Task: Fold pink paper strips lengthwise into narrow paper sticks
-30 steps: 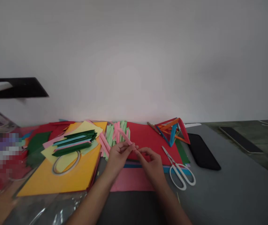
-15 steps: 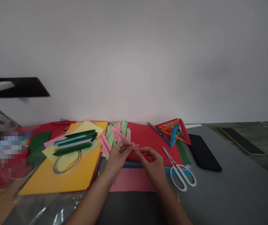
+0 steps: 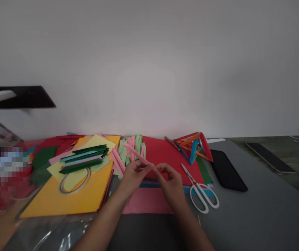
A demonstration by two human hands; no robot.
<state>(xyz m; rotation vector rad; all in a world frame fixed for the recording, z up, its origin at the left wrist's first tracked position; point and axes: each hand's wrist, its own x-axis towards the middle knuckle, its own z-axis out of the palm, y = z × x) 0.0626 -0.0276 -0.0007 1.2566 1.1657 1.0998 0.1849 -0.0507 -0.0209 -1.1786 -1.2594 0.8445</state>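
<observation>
A pink paper strip [image 3: 136, 153] slants up and to the left from between my two hands. My left hand [image 3: 133, 176] is closed, thumb and fingers pinching the strip near its lower end. My right hand [image 3: 172, 179] pinches at that same end, its fingertips meeting those of the left. Under the hands lie red paper [image 3: 162, 153] and a pink sheet [image 3: 149, 201]. Just behind the left hand, light green strips [image 3: 139, 143] lie in a pile with more pink ones. White-handled scissors [image 3: 199, 191], blades pointing away, rest to the right of my right hand.
Yellow paper [image 3: 89, 195] at left carries dark green folded strips [image 3: 82, 166] and a tape roll [image 3: 61, 184]. A coloured strip frame [image 3: 195, 150] stands at the back right, beside a black phone-shaped object [image 3: 228, 170]. Clear plastic [image 3: 52, 233] lies front left.
My left hand has shifted slightly right along the pink strip, so its fingertips now meet my right hand's. More of the strip shows beyond the left fingers. The right hand has barely moved.
</observation>
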